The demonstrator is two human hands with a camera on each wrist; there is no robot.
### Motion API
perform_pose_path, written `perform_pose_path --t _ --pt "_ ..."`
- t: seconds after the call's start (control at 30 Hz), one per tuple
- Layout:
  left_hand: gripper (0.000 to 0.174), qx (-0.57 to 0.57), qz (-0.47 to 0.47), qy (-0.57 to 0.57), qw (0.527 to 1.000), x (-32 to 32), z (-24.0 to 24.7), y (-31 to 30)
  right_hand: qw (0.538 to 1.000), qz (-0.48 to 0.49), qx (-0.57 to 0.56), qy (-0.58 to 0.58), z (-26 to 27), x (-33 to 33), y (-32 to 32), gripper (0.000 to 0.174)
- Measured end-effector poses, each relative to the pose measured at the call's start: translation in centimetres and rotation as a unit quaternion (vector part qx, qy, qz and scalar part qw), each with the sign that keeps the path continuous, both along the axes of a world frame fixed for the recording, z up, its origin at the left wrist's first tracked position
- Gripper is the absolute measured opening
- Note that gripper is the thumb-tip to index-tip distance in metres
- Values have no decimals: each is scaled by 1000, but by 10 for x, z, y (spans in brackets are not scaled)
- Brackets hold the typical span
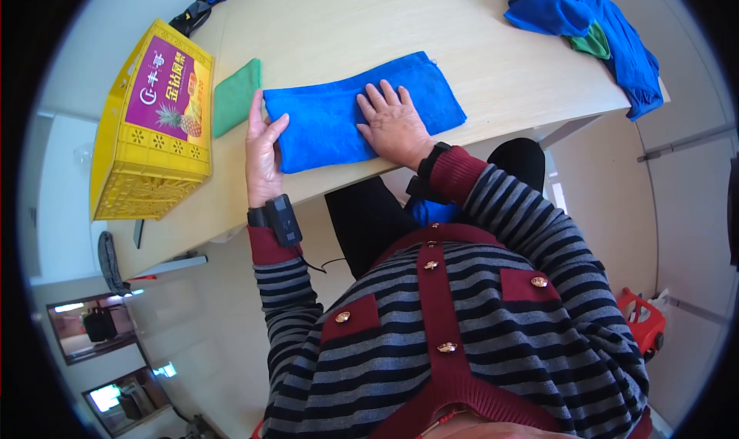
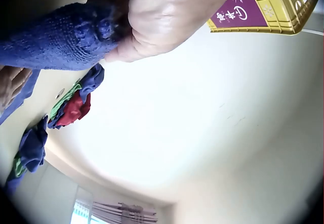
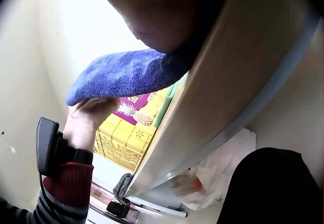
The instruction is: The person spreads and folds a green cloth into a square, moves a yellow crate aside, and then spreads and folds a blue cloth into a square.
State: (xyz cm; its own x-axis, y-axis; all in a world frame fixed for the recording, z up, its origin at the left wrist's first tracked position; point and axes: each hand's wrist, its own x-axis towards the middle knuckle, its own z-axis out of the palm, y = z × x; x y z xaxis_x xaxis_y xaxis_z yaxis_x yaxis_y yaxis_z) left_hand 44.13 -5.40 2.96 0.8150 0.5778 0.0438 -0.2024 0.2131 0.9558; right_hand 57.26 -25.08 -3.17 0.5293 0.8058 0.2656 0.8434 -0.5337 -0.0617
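Observation:
A folded blue towel (image 1: pixel 323 123) with a terry surface lies along the near edge of the table. My left hand (image 1: pixel 264 158) is at its left end, thumb over the towel and the other fingers along the outer side. In the right wrist view that end of the towel (image 3: pixel 116 77) is raised, with the left hand (image 3: pixel 86 118) under it. My right hand (image 1: pixel 396 127) rests flat on the towel's right half, fingers spread. In the left wrist view the bunched towel edge (image 2: pixel 66 39) meets the left hand (image 2: pixel 162 19); its fingertips are hidden.
A yellow crate (image 1: pixel 154 162) with a pineapple label stands on the left of the table (image 1: pixel 323 23). Beside it lies a folded green cloth (image 1: pixel 237 96). Blue and green cloths (image 1: pixel 570 16) are heaped at the far right, hanging over the edge.

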Motion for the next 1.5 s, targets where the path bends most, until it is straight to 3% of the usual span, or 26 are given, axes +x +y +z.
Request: perform_pose_path --t 0.17,0.4,0.5,0.6,0.73,0.87,1.0,1.03,1.1,1.17,1.23,1.27,1.33,1.4,1.5 --pt "89 51 -37 -29 998 43 19 -11 995 57 38 70 12 -4 -20 53" --pt "88 166 -110 -2 980 133 13 -81 989 122 78 23 -1 -44 -74 47" --pt "84 290 -120 81 946 165 -11 -110 987 131 88 30 -4 -39 -83 41" --pt "82 482 -64 193 852 181 -23 -135 978 152 106 96 -8 -36 -88 34" --pt "82 521 -43 179 833 191 -40 -140 972 171 159 19 -25 -36 -90 25" --pt "80 520 -62 230 820 190 -20 -157 974 159 161 8 -28 -36 -88 37" --pt "73 569 -58 237 786 187 -24 -170 976 157 148 -7 -19 -34 -93 25" --pt "73 569 -59 236 785 184 -21 -171 983 159 89 29 -10 -34 -95 30" --pt "63 462 -119 223 850 176 -14 -167 982 158 -30 100 3 -32 -98 40" --pt "57 407 -152 213 875 165 -11 -155 984 150 27 90 -7 -31 -97 40" --pt "45 337 -98 93 932 146 -21 -129 978 137 139 71 -17 -33 -95 40" --pt "45 338 -101 94 931 131 -22 -119 978 135 141 72 -18 -32 -95 40" --pt "42 547 45 123 827 102 -29 -102 973 134 183 36 -18 -33 -95 41" --pt "44 576 20 107 810 92 -56 -93 969 140 200 19 -18 -34 -93 41" --pt "48 629 -29 73 773 80 -77 -90 979 138 140 49 -14 -34 -92 50"
